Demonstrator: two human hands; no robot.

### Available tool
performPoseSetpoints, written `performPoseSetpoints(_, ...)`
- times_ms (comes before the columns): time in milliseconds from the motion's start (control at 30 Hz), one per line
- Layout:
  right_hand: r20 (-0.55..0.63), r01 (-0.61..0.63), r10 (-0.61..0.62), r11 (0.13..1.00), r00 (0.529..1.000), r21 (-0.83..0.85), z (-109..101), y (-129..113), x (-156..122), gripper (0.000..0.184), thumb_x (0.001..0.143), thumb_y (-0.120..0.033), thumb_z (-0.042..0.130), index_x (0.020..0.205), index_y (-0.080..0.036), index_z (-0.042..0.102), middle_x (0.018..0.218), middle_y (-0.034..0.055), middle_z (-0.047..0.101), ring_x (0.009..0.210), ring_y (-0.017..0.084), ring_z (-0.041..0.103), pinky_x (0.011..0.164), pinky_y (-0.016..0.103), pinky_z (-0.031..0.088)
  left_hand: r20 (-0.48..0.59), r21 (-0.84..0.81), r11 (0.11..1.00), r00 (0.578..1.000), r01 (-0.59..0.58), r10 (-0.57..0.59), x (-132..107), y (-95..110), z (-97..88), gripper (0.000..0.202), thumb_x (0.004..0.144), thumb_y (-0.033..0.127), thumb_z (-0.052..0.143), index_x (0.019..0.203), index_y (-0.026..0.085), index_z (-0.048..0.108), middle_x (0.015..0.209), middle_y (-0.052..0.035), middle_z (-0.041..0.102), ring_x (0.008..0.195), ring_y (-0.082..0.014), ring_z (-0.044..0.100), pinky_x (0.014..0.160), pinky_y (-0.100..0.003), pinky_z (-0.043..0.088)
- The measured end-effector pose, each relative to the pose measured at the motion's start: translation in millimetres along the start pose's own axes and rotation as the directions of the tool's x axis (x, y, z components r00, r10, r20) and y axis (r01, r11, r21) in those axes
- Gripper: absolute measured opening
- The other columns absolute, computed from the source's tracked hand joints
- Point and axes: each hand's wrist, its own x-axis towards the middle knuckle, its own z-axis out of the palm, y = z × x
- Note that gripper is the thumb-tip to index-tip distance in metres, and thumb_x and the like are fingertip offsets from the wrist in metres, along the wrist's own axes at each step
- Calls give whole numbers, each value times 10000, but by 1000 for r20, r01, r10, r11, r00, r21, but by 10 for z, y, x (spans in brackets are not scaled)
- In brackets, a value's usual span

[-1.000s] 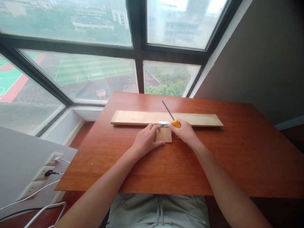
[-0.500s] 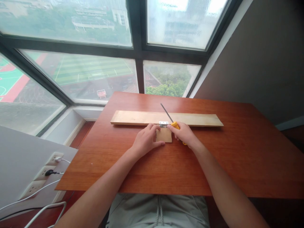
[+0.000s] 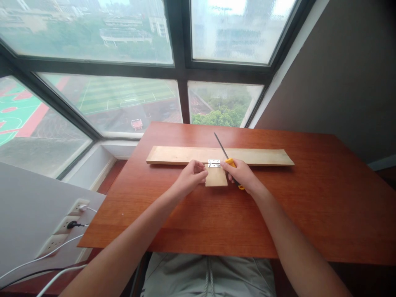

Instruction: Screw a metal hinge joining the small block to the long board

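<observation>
Hinge, small and silvery: lies at joint between small wood block and long plank, mid-table. Left hand at block's left edge, fingers curled narrow, grip unclear. Right hand closed round yellow-handled screwdriver, shaft slanting over plank.

A red-brown tabletop spreads beneath the left grip and the right grip. Beyond both stands a dark-framed window, with green sports fields and trees outside. Well left of the left grip and lower, a white socket strip holds a white plug and a black plug, with cables trailing. Far right of the right grip rises a plain brown wall.
</observation>
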Motion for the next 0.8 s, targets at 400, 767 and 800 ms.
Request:
performPoseSetpoints(400, 3, -1, 1, 1000, 1000, -5, 1, -18, -6, 299, 847, -465, 621, 724, -212, 520, 496, -53, 516, 426, 94, 472, 440, 211, 420, 39, -537, 814, 971, 219, -236, -168, 14, 261, 176, 817, 84, 622, 978, 138, 575, 936, -96, 705, 767, -143, 698, 773, -284, 595)
performPoseSetpoints(767, 18, 18, -16, 989, 1000, -148, -71, -58, 15, 327, 840, -520, 624, 786, -199, 585, 524, -31, 584, 434, 109, 553, 422, 205, 428, 0, -529, 828, 976, 185, -218, -85, -70, 387, 162, 803, 63, 598, 949, 132, 613, 957, -104, 708, 837, -180, 691, 780, -320, 601)
performPoseSetpoints(800, 18, 23, -20, 985, 1000, -171, -80, -68, 15, 326, 842, -519, 622, 790, -199, 592, 541, -25, 600, 439, 113, 570, 423, 208, 435, 6, -529, 829, 978, 180, -208, -82, -79, 380, 171, 802, 71, 605, 962, 132, 614, 979, -110, 709, 857, -189, 694, 796, -331, 599)
